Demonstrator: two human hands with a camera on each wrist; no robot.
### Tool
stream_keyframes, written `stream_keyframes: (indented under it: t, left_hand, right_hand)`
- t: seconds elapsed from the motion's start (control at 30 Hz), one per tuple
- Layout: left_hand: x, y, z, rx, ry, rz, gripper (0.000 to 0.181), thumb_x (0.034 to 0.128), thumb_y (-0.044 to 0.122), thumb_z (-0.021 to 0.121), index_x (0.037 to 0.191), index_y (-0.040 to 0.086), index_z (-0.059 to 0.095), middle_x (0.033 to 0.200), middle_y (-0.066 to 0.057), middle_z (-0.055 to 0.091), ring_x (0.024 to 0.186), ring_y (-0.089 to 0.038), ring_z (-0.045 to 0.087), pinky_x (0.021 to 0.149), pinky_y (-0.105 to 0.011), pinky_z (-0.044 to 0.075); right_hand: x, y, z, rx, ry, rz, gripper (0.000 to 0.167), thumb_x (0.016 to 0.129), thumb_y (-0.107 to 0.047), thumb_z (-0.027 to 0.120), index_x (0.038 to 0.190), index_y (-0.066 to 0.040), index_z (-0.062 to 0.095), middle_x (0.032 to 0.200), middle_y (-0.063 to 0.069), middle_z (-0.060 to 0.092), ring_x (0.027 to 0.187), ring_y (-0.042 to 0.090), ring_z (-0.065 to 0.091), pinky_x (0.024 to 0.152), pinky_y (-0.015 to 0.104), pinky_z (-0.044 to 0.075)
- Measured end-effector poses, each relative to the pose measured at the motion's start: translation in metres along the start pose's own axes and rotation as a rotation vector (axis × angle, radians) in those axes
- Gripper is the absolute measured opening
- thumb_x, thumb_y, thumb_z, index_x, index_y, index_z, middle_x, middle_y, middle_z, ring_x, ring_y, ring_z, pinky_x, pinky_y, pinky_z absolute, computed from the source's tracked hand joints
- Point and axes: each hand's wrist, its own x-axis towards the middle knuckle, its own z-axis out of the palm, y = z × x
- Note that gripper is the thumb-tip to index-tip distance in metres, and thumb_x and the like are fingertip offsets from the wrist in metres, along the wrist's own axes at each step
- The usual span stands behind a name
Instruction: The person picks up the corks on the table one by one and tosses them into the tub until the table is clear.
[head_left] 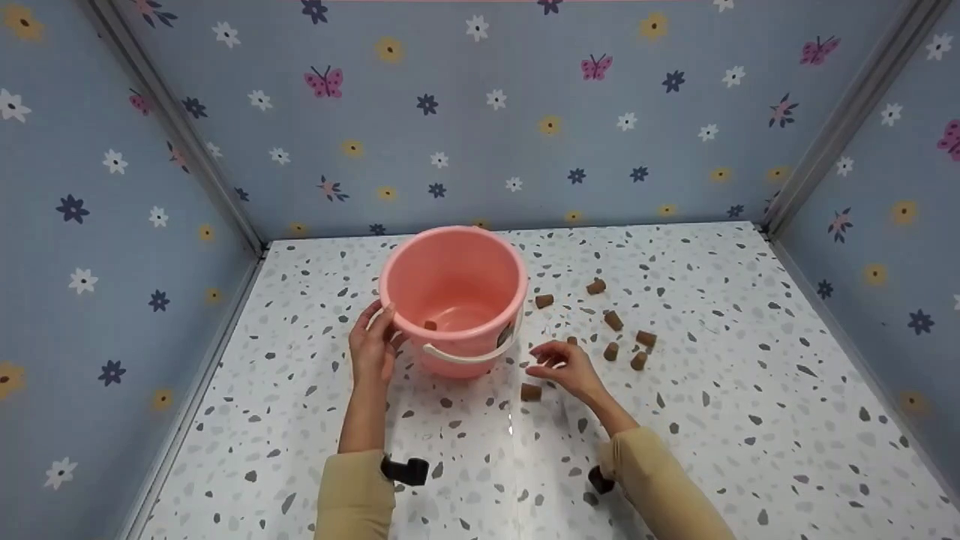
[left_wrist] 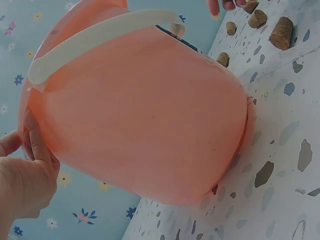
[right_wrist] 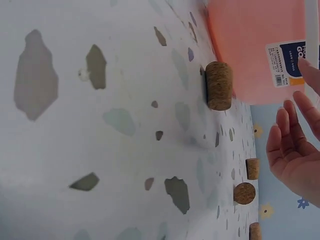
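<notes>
A pink bucket point(head_left: 454, 369) with a white handle point(left_wrist: 105, 37) stands upright on the speckled surface, a small brown cork point(head_left: 430, 325) lying inside. My left hand point(head_left: 372, 349) pinches the bucket's left rim, thumb at the top edge and fingers against the outer wall, as the left wrist view also shows. Just right of the bucket, my right hand point(head_left: 570, 369) hovers with fingers loosely bent and nothing between them. Nearest to it lies a cork point(right_wrist: 219, 86) on its side, below the fingers in the head view. Another cork point(head_left: 572, 340) is partly hidden behind this hand.
Several more corks, among them one standing cork point(head_left: 611, 351) and one lying cork point(head_left: 613, 321), are scattered right of the bucket. A label point(right_wrist: 287, 62) is on the bucket's side. A flowered wall point(head_left: 495, 150) encloses the white speckled table point(head_left: 300, 420) at the back and both sides.
</notes>
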Motion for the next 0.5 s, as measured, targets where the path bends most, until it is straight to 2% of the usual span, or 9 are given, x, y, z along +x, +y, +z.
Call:
stream_keyframes:
  t: [0.07, 0.1, 0.17, 0.23, 0.3, 0.37, 0.5]
  left_hand:
    - [0.001, 0.001, 0.001, -0.009, 0.001, -0.017, 0.04, 0.0793, 0.006, 0.065, 0.115, 0.002, 0.048, 0.087, -0.013, 0.059, 0.069, -0.016, 0.058, 0.059, -0.026, 0.052]
    - [-0.005, 0.006, 0.007, 0.012, 0.027, -0.031, 0.038, 0.0814, 0.006, 0.063, 0.115, 0.001, 0.047, 0.086, -0.012, 0.059, 0.069, -0.015, 0.058, 0.06, -0.025, 0.052]
    - [-0.005, 0.008, 0.008, 0.007, 0.037, -0.053, 0.037, 0.0823, 0.005, 0.061, 0.116, 0.001, 0.046, 0.081, -0.008, 0.059, 0.069, -0.015, 0.058, 0.061, -0.025, 0.052]
    - [-0.005, 0.009, 0.008, 0.002, 0.044, -0.064, 0.035, 0.0826, 0.004, 0.061, 0.114, 0.003, 0.046, 0.079, -0.007, 0.06, 0.067, -0.014, 0.057, 0.061, -0.025, 0.052]
    - [-0.005, 0.009, 0.008, 0.005, 0.047, -0.065, 0.035, 0.0825, 0.005, 0.061, 0.114, 0.004, 0.047, 0.08, -0.007, 0.06, 0.068, -0.013, 0.057, 0.063, -0.026, 0.052]
    - [-0.005, 0.009, 0.008, 0.017, 0.052, -0.068, 0.036, 0.0826, 0.006, 0.061, 0.116, 0.004, 0.047, 0.084, -0.008, 0.06, 0.069, -0.013, 0.057, 0.066, -0.026, 0.052]
    - [-0.003, 0.005, 0.006, 0.04, 0.057, -0.046, 0.038, 0.0825, 0.007, 0.062, 0.118, 0.004, 0.047, 0.099, -0.017, 0.056, 0.073, -0.014, 0.056, 0.07, -0.028, 0.052]
  right_hand:
    - [0.001, 0.013, 0.0, -0.017, -0.019, -0.005, 0.029, 0.075, -0.008, 0.07, 0.098, 0.007, 0.062, 0.091, 0.026, 0.058, 0.077, 0.03, 0.055, 0.069, 0.035, 0.046]
    - [0.001, 0.014, 0.0, -0.027, -0.031, 0.002, 0.029, 0.075, -0.008, 0.07, 0.098, 0.007, 0.062, 0.091, 0.026, 0.059, 0.078, 0.031, 0.055, 0.07, 0.037, 0.046]
    - [0.0, 0.016, 0.001, -0.043, -0.042, 0.012, 0.03, 0.074, -0.008, 0.071, 0.098, 0.008, 0.063, 0.091, 0.026, 0.06, 0.077, 0.03, 0.056, 0.067, 0.034, 0.046]
    - [0.002, 0.025, 0.002, -0.073, -0.041, 0.032, 0.03, 0.073, -0.013, 0.072, 0.097, 0.004, 0.065, 0.089, 0.02, 0.062, 0.075, 0.023, 0.056, 0.064, 0.027, 0.045]
    - [0.001, 0.026, 0.004, -0.092, -0.036, 0.086, 0.029, 0.072, -0.011, 0.073, 0.097, 0.003, 0.066, 0.086, 0.017, 0.062, 0.074, 0.024, 0.056, 0.063, 0.028, 0.045]
    - [0.004, 0.038, 0.006, -0.115, -0.022, 0.132, 0.029, 0.07, -0.015, 0.075, 0.096, -0.003, 0.068, 0.084, 0.01, 0.063, 0.072, 0.018, 0.055, 0.063, 0.026, 0.045]
    - [0.006, 0.047, 0.008, -0.15, -0.024, 0.195, 0.028, 0.068, -0.018, 0.076, 0.094, -0.008, 0.069, 0.083, 0.004, 0.063, 0.071, 0.016, 0.055, 0.064, 0.028, 0.046]
